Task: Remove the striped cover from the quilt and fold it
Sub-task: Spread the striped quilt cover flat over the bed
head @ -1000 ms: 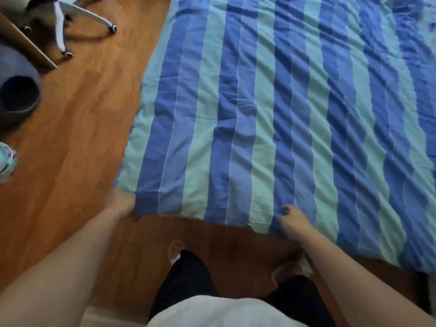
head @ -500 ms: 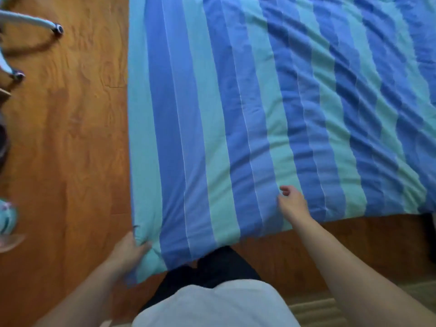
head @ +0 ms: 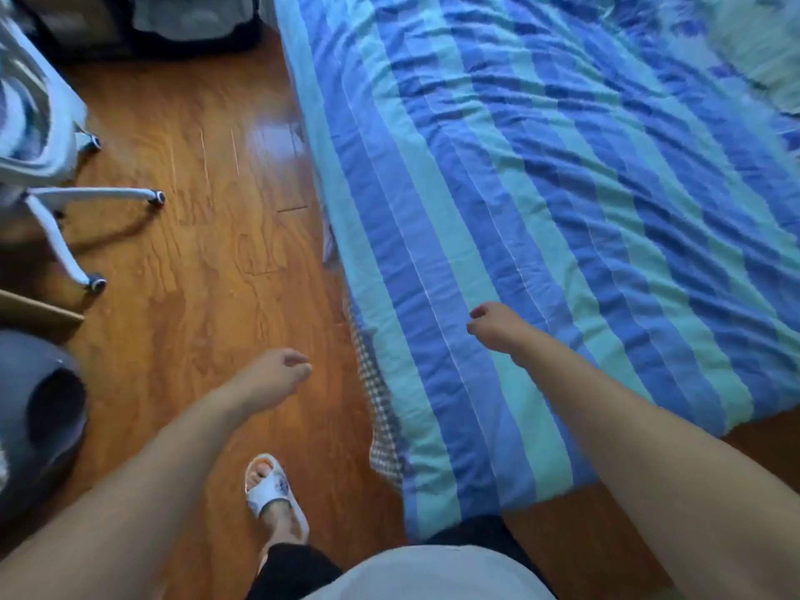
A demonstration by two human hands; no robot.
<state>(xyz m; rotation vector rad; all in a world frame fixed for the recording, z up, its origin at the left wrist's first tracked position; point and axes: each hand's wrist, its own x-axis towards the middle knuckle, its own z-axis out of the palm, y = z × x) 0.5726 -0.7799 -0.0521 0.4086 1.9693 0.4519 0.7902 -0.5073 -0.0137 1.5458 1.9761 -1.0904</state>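
Both hands hang loosely curled, holding nothing: left hand [head: 277, 376] over the floor [head: 208, 262], right hand [head: 493, 329] above the cover [head: 541, 201]. Checked fabric [head: 381, 422] peeks from under the cover's edge; the far end is cut off.

There is one view only, from a wide-angle camera on the person's head, looking forward and steeply down along both outstretched arms to the wooden floor [head: 208, 262]. It is near enough that the person's own shirt, dark trousers and one slippered foot [head: 275, 491] fill the bottom edge, with the left hand [head: 277, 376] and right hand [head: 493, 329] mid-frame. The striped cover [head: 541, 210] runs away to the upper right, and a wheeled chair [head: 56, 166] sits at the left edge.
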